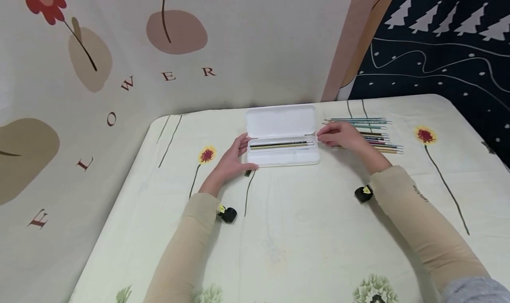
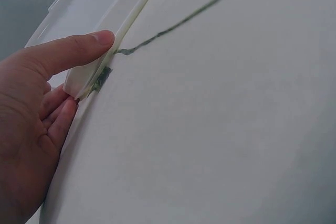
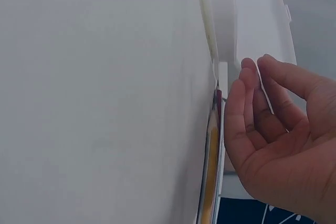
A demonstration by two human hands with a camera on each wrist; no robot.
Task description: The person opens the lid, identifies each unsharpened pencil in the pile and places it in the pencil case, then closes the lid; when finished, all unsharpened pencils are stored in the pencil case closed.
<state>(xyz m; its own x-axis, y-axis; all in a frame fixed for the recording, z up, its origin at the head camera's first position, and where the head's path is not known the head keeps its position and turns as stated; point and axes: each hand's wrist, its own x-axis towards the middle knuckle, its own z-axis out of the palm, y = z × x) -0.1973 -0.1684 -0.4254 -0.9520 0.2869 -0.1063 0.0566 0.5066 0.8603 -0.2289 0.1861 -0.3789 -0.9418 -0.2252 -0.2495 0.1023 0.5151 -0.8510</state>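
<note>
An opened white pencil case (image 1: 283, 162) lies on the cloth, its lid (image 1: 280, 121) tilted back. Several pencils (image 1: 281, 145), black and gold toned, lie lengthwise inside. My left hand (image 1: 231, 162) grips the case's left end. Its thumb (image 2: 89, 45) presses the front edge while the fingers go round the end. At the right end my right hand (image 1: 340, 136) has loosely bent fingers right by the back corner. No object shows in its grasp. Under and beside that hand lie loose pencils (image 1: 376, 139); a yellow pencil (image 3: 211, 171) shows close below it.
More teal pencils (image 1: 364, 119) lie at the back right, near the case. A pale flowered cloth (image 1: 295, 223) covers the table. Behind it hangs a printed curtain (image 1: 259, 55), with a dark tree-patterned cloth (image 1: 434, 68) at the right. A small black device (image 1: 228, 214) sits at the left wrist.
</note>
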